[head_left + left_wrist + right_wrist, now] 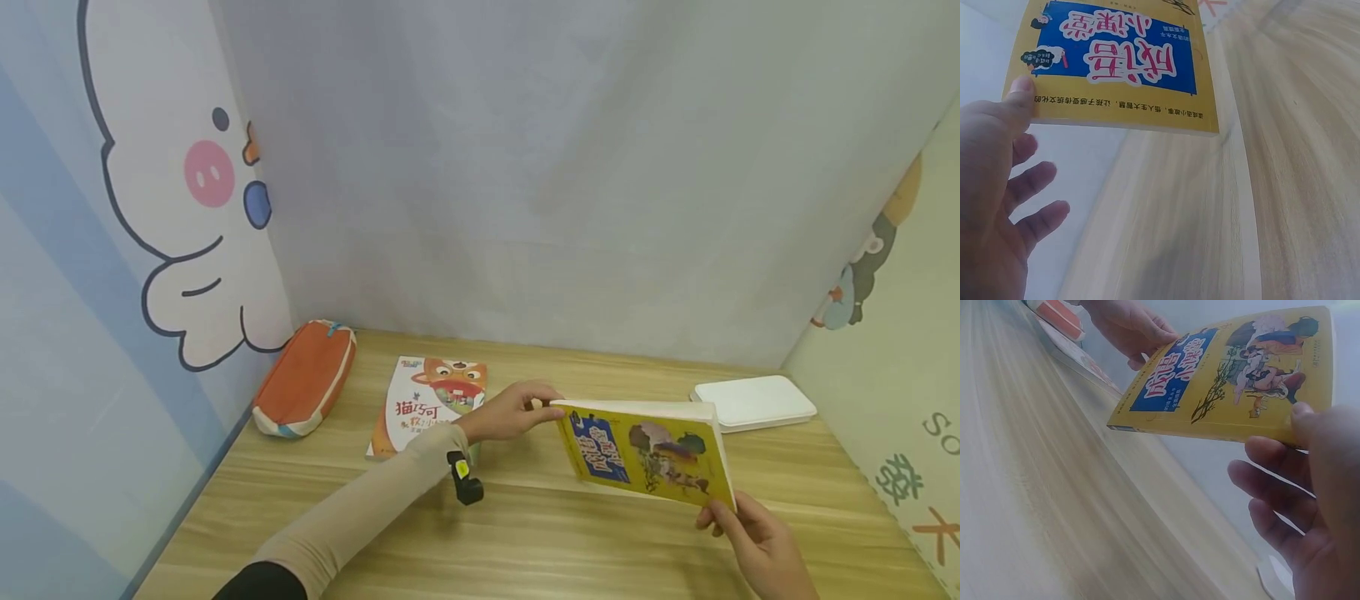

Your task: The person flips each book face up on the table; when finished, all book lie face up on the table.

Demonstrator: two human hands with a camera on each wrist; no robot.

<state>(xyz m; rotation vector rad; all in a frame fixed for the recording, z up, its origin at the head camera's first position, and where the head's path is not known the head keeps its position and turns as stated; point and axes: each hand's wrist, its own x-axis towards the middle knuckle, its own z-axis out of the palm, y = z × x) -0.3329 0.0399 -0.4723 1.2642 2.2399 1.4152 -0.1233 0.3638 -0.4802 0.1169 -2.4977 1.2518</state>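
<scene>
A yellow paperback book [652, 454] with a blue title block is held tilted above the table between both hands. At its upper left corner, my left hand [517, 411] pinches it, thumb on the cover in the left wrist view, where the cover [1116, 106] appears upside down. My right hand [768, 542] pinches the lower right corner, its thumb on the front. In the right wrist view the book's cover [1235, 375] faces up, and the other fingers [1272, 481] of the right hand extend below it. A white book [427, 400] with an orange cartoon animal lies behind the left forearm.
An orange pencil case [306, 375] sits at the back left by the wall. Toward the back right lies a white flat box [753, 400]. The wooden table [540, 550] is bounded by a grey curtain [525, 208] behind and printed cloth walls at both sides.
</scene>
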